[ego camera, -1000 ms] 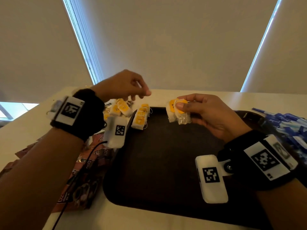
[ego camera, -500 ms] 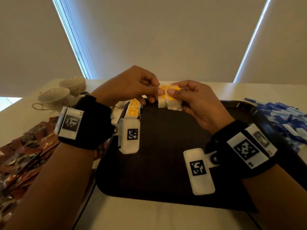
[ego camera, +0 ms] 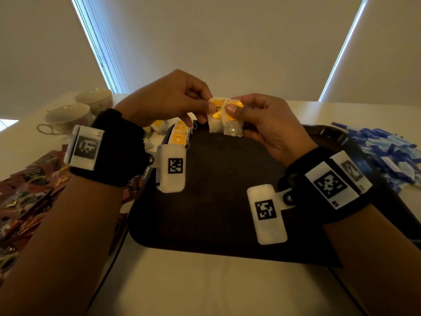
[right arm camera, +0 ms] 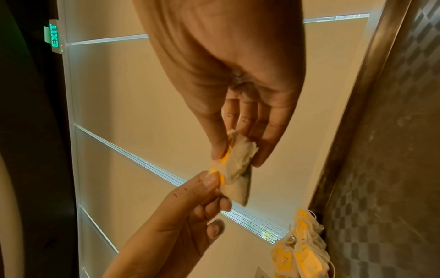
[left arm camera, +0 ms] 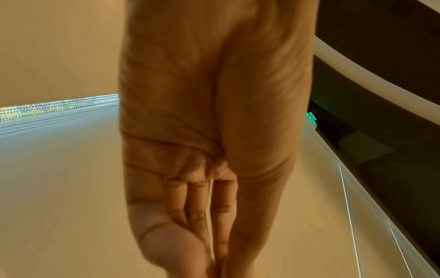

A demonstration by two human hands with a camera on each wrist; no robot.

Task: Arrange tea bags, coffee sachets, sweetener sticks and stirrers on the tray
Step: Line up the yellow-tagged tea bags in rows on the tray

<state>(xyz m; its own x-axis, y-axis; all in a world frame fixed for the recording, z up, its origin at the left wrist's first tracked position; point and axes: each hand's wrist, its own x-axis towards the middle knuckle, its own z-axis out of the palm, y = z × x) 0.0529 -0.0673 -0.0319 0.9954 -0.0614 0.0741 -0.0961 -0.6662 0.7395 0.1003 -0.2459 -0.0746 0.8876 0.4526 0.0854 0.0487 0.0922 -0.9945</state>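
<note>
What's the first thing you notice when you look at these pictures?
Two hands meet above the far edge of the dark rectangular tray: the left hand and right hand each pinch the small white tea bags with yellow tags between thumb and fingertips. More yellow-tagged tea bags lie at the tray's far left corner, and a heap of blue and white sachets sits to the right.

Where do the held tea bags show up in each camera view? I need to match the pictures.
Head: held tea bags at centre, above the tray's far edge, pinched by left hand and right hand.
Left wrist: not visible; the palm fills the picture.
Right wrist: centre, between both hands.
Shared landmark: yellow-tagged tea bag pile.
</note>
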